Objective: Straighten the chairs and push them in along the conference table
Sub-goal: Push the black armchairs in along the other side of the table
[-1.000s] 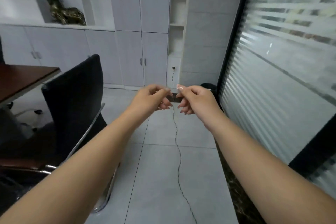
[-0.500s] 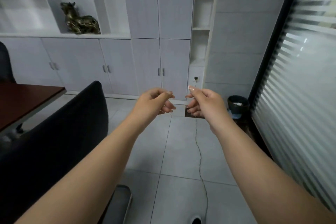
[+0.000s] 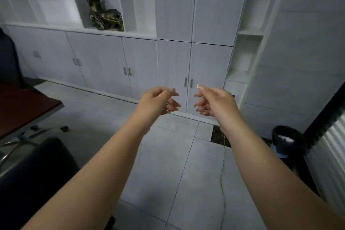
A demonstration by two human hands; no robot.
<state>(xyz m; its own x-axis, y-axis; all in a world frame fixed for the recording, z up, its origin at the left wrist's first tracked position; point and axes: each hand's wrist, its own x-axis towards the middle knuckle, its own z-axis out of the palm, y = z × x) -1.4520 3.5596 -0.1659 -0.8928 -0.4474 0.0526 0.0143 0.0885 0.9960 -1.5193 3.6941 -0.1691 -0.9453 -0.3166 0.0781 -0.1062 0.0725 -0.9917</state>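
Both arms reach forward over the floor (image 3: 168, 155) — the left hand (image 3: 156, 101) and right hand (image 3: 214, 101) hang near each other at centre, fingers loosely curled, holding nothing. The black chair (image 3: 31, 173) sits at 8 o'clock, the table (image 3: 22, 106) corner at 9 — hands well apart from both.

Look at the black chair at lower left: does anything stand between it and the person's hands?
Nothing visible does. The left hand and right hand hover empty over bare floor, and the black chair sits beside the left forearm, near the conference table.
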